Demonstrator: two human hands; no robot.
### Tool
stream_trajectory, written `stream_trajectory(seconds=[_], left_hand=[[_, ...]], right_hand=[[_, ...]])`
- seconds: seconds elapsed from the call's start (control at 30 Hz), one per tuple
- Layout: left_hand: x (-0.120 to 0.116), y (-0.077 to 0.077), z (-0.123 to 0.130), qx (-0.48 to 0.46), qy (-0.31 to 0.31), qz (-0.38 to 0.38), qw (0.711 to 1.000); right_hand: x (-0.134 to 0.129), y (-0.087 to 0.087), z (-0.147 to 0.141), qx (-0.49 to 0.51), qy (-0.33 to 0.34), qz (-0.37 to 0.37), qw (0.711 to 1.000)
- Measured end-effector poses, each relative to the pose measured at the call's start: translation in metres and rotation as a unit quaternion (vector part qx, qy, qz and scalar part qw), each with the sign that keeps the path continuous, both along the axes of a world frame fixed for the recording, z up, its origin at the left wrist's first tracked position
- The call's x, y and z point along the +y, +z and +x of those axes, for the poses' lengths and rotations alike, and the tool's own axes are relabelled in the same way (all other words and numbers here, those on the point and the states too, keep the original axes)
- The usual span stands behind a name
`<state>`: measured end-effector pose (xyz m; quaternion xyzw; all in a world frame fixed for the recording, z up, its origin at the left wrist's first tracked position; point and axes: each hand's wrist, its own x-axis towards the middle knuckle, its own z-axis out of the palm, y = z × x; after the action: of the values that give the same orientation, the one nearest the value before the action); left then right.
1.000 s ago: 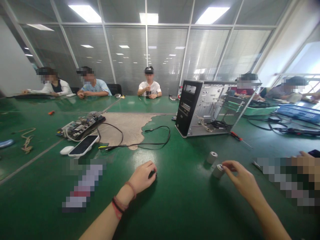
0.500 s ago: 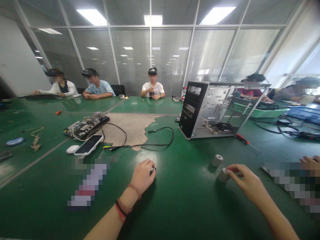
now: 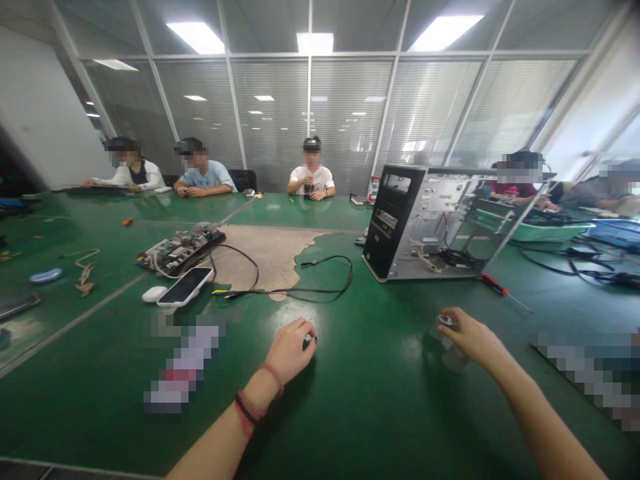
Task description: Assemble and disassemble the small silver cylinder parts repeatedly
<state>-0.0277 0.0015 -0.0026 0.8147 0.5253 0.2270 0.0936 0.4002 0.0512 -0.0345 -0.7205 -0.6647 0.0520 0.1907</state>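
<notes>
- Head view: left hand (image 3: 293, 350) on green table (image 3: 360, 393), fingers curled inward with almost no gap; can't tell from here if they hold anything.
- Right hand (image 3: 475, 333): thumb and fingers bent close together at metal cylinder (image 3: 446, 321), right of center. Gripping or just touching, can't tell; blur there.
- Handling, my guess: stiff, fairly dense for its size, smooth-sided so a bit slippery, not fragile. Best hold: thumb and 2 fingers around upper rim.
- Materials: cylinder round, pale rim; tabletop glossy, with 1 ragged tan patch (image 3: 260, 253).
- Farther: flat glassy phone (image 3: 185, 287), thin bendy black cable (image 3: 320, 291), knobbly circuit board (image 3: 183, 250), red-handled screwdriver (image 3: 495, 285).
- Boxy computer case (image 3: 385, 227): black front, bare metal side.
- Back: 5 people (image 3: 312, 179) seated, paneled glass wall (image 3: 270, 127).
</notes>
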Motion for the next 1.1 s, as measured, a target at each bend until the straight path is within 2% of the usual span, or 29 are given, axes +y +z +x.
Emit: stream_trajectory(seconds=[0.3,0.53,0.63,0.7,0.87,0.97,1.1], left_hand=[[-0.001,-0.001,0.001,-0.014,-0.009,-0.005,1.0],[-0.001,-0.001,0.002,-0.029,-0.007,-0.009,1.0],[-0.001,-0.002,0.003,-0.035,-0.01,-0.012,0.999],[-0.001,-0.002,0.003,-0.043,-0.015,-0.01,0.999],[0.0,-0.001,0.005,-0.089,-0.031,-0.016,0.995],[-0.001,0.0,0.008,-0.139,-0.045,-0.039,0.989],[-0.003,-0.002,0.016,-0.212,-0.086,-0.095,0.969]], right_hand=[[0.002,0.008,-0.015,-0.086,-0.059,-0.015,0.994],[0.0,0.02,-0.038,-0.089,-0.025,0.016,0.996],[-0.005,0.033,-0.064,-0.05,0.016,0.045,0.998],[-0.011,0.044,-0.085,0.001,0.066,0.063,0.996],[-0.027,0.061,-0.136,0.137,0.233,0.077,0.96],[-0.034,0.055,-0.161,0.184,0.293,0.077,0.935],[-0.042,0.034,-0.186,0.249,0.321,0.083,0.91]])
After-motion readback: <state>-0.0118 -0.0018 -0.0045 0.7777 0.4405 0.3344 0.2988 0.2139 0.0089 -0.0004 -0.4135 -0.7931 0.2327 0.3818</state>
